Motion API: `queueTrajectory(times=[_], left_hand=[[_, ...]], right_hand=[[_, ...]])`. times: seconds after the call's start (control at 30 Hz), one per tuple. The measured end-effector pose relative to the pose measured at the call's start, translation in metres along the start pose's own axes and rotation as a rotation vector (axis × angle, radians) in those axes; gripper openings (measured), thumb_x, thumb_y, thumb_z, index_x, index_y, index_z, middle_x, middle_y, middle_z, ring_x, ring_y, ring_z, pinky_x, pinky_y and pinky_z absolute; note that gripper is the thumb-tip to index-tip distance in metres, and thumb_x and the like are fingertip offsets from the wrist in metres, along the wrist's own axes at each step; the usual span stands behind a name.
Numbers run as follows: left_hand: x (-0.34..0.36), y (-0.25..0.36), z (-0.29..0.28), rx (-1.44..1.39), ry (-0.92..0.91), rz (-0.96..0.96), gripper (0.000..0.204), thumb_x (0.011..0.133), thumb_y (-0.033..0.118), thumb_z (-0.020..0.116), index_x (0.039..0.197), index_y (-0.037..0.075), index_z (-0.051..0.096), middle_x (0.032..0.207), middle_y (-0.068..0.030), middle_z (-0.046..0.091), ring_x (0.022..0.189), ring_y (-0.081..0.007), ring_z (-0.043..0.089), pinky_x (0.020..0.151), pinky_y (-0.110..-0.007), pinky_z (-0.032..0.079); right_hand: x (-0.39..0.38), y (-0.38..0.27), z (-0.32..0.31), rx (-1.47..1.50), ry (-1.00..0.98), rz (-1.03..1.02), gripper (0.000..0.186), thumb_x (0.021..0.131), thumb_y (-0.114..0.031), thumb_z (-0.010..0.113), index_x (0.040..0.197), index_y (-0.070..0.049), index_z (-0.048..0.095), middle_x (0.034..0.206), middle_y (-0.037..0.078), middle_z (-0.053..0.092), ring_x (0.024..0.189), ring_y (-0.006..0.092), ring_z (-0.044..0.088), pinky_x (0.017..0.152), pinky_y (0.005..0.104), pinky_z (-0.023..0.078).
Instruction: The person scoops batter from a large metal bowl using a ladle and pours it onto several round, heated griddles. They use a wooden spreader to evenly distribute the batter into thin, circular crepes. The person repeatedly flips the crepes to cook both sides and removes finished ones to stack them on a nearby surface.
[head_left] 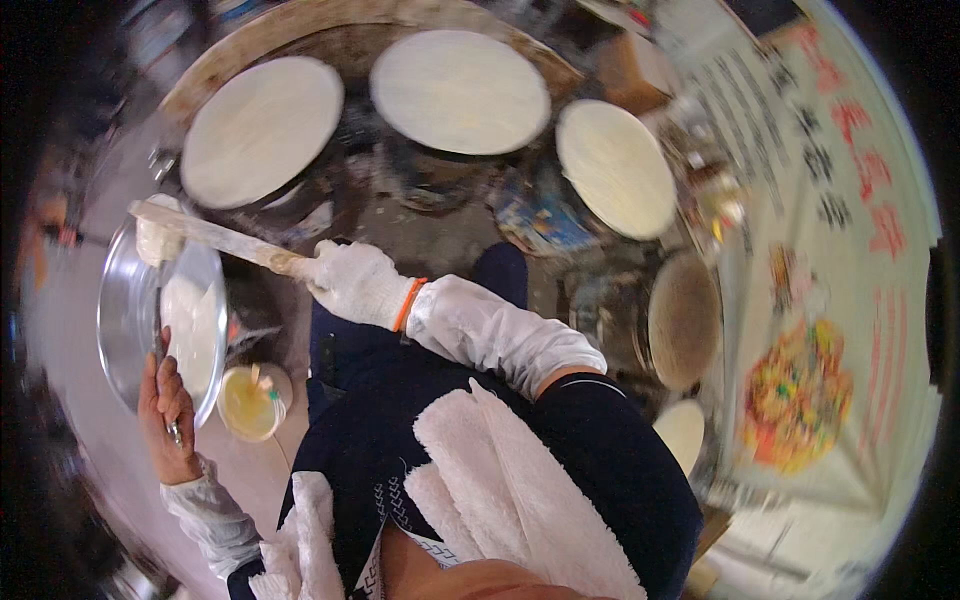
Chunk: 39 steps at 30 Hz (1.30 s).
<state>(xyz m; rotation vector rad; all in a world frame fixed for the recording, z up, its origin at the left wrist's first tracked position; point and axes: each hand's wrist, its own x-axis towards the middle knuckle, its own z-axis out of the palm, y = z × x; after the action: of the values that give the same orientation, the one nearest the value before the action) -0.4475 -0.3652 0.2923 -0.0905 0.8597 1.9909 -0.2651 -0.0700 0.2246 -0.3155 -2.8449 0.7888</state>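
Three pale batter discs (pixel 460 90) lie on round griddles beyond the metal bowl (pixel 125 310). Gloved right hand (pixel 355 283), beside the bowl, is closed around a flat wooden spatula (pixel 215 237) crossing its rim. Bare left hand (pixel 165 405) grips the bowl's near edge, next to a small yellow cup (pixel 248 405).

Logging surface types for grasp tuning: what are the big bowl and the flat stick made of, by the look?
Bowl: metal, likely stainless steel or aluminium; polished silver wall with bright reflections. Stick: looks like wood; pale tan, matte, flat, smeared with white batter at the far end. The gloved right hand grips it; the bare left hand is at the bowl's rim.
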Motion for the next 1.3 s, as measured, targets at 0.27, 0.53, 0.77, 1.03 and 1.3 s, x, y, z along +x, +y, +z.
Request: queueTrajectory(times=[0.27, 0.53, 0.77, 1.03, 1.3], left_hand=[[0.079, -0.072, 0.168, -0.042, -0.263, -0.515, 0.047, 0.11, 0.018, 0.033, 0.15, -0.005, 0.027, 0.08, -0.0035, 0.044, 0.049, -0.0056, 0.032, 0.039, -0.021, 0.029], [0.096, -0.21, 0.297, 0.347, -0.676, -0.934, 0.043, 0.11, 0.014, 0.028, 0.146, -0.007, 0.032, 0.078, 0.001, 0.043, 0.047, -0.002, 0.039, 0.037, -0.017, 0.037], [0.089, -0.401, 0.388, 0.344, -0.796, -1.27, 0.015, 0.099, 0.008, 0.049, 0.103, -0.005, 0.054, 0.074, -0.0033, 0.051, 0.052, -0.009, 0.045, 0.042, -0.023, 0.039], [0.058, -0.595, 0.471, 0.345, -0.939, -1.562, 0.013, 0.093, 0.005, 0.047, 0.081, 0.005, 0.047, 0.065, -0.0016, 0.043, 0.05, -0.0102, 0.041, 0.042, -0.024, 0.033], [-0.004, -0.735, 0.443, 1.041, -1.366, -0.94, 0.022, 0.1, 0.023, 0.055, 0.093, 0.002, 0.056, 0.071, -0.0032, 0.054, 0.051, -0.0074, 0.045, 0.046, -0.026, 0.039]], right_hand=[[-0.137, 0.054, -0.071, 0.045, 0.936, 0.105, 0.054, 0.086, -0.012, 0.067, 0.139, -0.015, 0.056, 0.087, 0.017, 0.066, 0.061, 0.0298, 0.064, 0.056, 0.0419, 0.055], [-0.304, 0.038, -0.09, 0.938, 1.287, 0.952, 0.052, 0.09, -0.007, 0.066, 0.14, -0.006, 0.053, 0.083, 0.002, 0.061, 0.061, 0.0084, 0.056, 0.049, 0.0235, 0.044], [-0.432, 0.001, -0.05, 0.476, 1.656, 1.191, 0.055, 0.097, -0.021, 0.059, 0.149, -0.008, 0.045, 0.091, 0.003, 0.059, 0.056, 0.0069, 0.043, 0.046, 0.022, 0.034], [-0.444, -0.015, -0.117, 0.724, 2.078, 1.409, 0.051, 0.093, -0.017, 0.063, 0.141, -0.005, 0.051, 0.101, 0.005, 0.068, 0.073, 0.0099, 0.061, 0.058, 0.0208, 0.045], [-0.495, 0.038, -0.114, 0.733, 2.135, 1.256, 0.056, 0.095, -0.006, 0.058, 0.149, -0.009, 0.044, 0.082, 0.001, 0.06, 0.048, 0.0059, 0.046, 0.038, 0.0201, 0.034]])
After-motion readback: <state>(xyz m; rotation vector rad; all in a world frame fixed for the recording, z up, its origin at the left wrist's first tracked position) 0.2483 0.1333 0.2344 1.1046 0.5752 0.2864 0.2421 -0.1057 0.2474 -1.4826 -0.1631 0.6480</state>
